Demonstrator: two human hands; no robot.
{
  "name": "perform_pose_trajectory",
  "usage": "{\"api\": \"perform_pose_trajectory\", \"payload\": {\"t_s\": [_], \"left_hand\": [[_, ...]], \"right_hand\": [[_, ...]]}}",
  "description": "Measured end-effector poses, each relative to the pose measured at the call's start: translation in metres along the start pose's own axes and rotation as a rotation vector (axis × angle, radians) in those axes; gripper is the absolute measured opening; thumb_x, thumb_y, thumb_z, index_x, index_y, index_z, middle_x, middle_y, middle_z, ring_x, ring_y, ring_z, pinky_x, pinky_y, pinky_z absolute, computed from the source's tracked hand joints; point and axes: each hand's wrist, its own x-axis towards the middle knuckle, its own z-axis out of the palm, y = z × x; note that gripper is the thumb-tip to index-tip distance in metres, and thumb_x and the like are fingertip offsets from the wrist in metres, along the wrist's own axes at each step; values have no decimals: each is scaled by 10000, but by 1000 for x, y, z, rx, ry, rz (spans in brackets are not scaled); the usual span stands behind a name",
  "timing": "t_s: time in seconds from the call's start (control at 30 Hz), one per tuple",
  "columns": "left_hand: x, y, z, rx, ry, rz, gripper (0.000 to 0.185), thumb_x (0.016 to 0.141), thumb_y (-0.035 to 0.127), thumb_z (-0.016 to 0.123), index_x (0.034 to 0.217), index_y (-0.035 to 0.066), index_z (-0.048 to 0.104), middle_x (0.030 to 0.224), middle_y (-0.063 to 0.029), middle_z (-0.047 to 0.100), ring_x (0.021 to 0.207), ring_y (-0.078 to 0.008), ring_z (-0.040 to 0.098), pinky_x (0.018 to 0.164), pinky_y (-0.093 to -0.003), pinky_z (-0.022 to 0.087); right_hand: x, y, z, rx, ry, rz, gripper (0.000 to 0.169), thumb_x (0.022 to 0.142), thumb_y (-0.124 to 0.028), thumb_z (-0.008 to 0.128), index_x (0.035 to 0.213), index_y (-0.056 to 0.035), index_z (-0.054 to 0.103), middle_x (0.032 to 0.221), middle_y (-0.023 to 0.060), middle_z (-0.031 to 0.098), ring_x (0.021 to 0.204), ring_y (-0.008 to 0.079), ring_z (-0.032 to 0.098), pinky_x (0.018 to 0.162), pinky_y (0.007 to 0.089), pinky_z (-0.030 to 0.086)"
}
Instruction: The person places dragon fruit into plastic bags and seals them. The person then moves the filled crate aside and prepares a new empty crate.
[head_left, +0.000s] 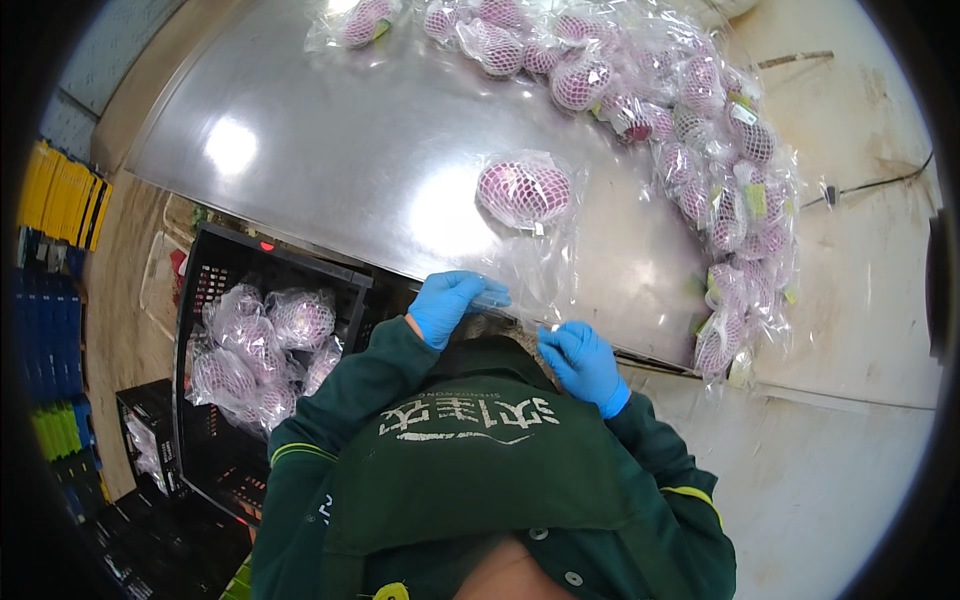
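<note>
My left hand (450, 300), in a blue glove, pinches one side of the open end of a clear plastic bag (536, 274) at the near edge of the metal table. On the other side of that end, my right hand (581, 360), gloved the same way, has its fingers closed on the bag. Reddish-purple round produce in white foam netting (525, 190) lies at the bag's far end, resting on the tabletop. What kind of produce it is, I cannot tell for certain.
The steel table (315, 135) carries many bagged, netted pieces (581, 81) in a curve along its far and right sides. A black plastic crate (277, 259) at the left holds several more bags. Yellow (60, 195) and blue crates (49, 330) stand farther left.
</note>
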Motion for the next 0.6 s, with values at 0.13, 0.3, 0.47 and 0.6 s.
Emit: {"api": "perform_pose_trajectory", "payload": {"t_s": [0.13,0.3,0.47,0.6], "left_hand": [[-3,2,12,-42,32,-26,274,900,127,446,962,-86,607,936,-147,642,841,-188,623,794,-300,493],[-6,-5,10,-91,152,-18,235,888,121,468,913,-57,620,823,-91,629,740,-144,588,714,-267,479],[-5,-13,6,-44,140,27,202,870,97,485,885,-49,622,794,-89,629,726,-146,589,710,-268,479],[-5,0,15,-105,139,20,205,871,82,470,881,-62,615,806,-122,639,737,-180,609,736,-291,489]], "right_hand": [[53,-23,5,-25,140,-123,164,781,-160,643,897,-64,579,818,82,545,761,273,536,577,354,450],[79,-21,33,-119,130,-157,198,769,-164,647,924,-73,564,799,76,521,754,266,527,560,370,446],[77,-15,39,-167,-17,-164,175,776,-142,632,916,-76,551,815,86,525,774,279,525,567,384,448],[56,-18,26,10,71,-204,148,782,-122,625,893,-70,542,812,109,529,761,304,523,594,396,436]]}}
